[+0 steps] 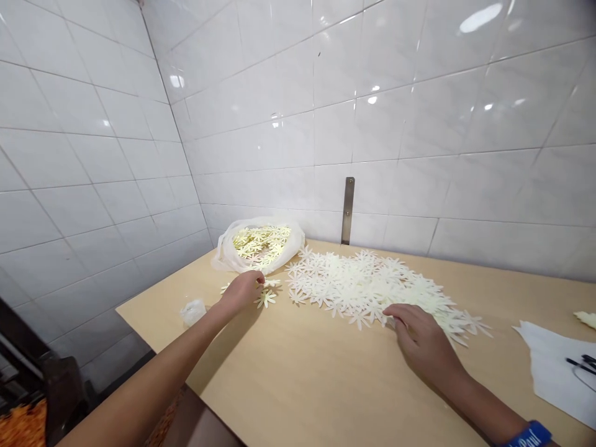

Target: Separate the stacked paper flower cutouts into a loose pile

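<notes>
My left hand [243, 290] is closed, its fingertips pinched at a pale yellow flower cutout [272, 283] whose petals stick out beside them. Another yellow flower cutout [266, 299] lies on the table just below the fingers. Behind this hand stands an open white plastic bag [222, 253] holding many yellow flower cutouts [267, 239]. At the front edge of a wide, loose pile of whitish flower cutouts [358, 279], my right hand [421, 335] is closed, thumb and forefinger pinching a whitish cutout there. The fingers hide most of that piece.
On the wooden table [298, 379] a crumpled clear plastic piece [192, 311] lies by my left forearm. A white sheet [556, 366] with a black-framed object [587, 361] lies at the right. A metal bracket [347, 211] is fixed to the tiled wall [395, 124] behind.
</notes>
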{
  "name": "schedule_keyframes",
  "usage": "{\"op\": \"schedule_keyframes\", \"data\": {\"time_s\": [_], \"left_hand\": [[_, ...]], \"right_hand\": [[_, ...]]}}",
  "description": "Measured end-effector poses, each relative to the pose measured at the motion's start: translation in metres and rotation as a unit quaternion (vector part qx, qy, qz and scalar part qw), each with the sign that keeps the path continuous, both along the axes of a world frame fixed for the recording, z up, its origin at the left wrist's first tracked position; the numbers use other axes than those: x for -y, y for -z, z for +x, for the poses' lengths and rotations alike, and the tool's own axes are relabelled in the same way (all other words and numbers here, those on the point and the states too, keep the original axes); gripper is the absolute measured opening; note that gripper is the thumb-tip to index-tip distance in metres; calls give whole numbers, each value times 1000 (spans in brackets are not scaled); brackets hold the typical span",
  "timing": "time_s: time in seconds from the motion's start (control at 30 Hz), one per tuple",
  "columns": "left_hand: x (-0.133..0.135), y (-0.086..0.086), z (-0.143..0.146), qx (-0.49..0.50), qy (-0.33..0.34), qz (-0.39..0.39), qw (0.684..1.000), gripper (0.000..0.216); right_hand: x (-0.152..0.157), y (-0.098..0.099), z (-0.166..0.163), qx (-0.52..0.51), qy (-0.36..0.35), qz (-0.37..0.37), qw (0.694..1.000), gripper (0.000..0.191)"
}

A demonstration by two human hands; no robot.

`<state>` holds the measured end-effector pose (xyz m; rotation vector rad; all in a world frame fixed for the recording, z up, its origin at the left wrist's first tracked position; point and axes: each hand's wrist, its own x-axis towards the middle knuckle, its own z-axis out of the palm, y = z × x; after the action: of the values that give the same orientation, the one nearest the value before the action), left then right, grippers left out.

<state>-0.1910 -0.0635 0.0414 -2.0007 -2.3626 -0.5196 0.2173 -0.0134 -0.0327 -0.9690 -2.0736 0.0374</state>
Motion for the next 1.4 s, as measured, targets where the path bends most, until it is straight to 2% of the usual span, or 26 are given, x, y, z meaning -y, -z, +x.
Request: {"op": "schedule_keyframes", "data": {"time_s": [0.2,0.37,0.43,0.5,0.57,0.6,0.67,0.73,0.8,0.83,1.03,1.17,1.4], "left_hand": [[4,-1,14,-2,26,3,1000,15],[4,-26,19,17,17,35,999,18],[0,-33,44,38,51,72,995,21],[-7,-32,86,81,126,74,986,23],[-17,-20,136,240,228,58,942,18],[-23,-12,160,301,252,38,919,14],[-36,7,200,402,262,-26,877,9],[-47,23,223,492,257,-84,828,10],[-53,33,230,539,260,-116,793,12],[-53,37,229,547,262,-119,786,13],[-44,39,215,520,280,-94,802,20],[-41,39,218,514,289,-90,803,21],[-37,40,222,509,303,-91,800,28]], "right_hand": [[1,-1,-2,6,2,-16,1000,23],[2,-3,-5,-15,-8,-40,999,24],[8,-9,-9,-58,-5,-62,996,23],[15,-17,-15,-111,-16,-119,987,28],[22,-23,-20,-142,-54,-220,964,42],[23,-24,-22,-155,-74,-269,948,38],[23,-23,-21,-158,-96,-319,930,33],[19,-19,-16,-167,-80,-321,929,41],[15,-15,-12,-175,-64,-311,932,44],[13,-13,-11,-173,-67,-313,932,44],[13,-9,-17,-136,-76,-326,932,45],[16,-12,-16,-123,-78,-309,940,46],[18,-16,-10,-84,-67,-335,936,46]]}}
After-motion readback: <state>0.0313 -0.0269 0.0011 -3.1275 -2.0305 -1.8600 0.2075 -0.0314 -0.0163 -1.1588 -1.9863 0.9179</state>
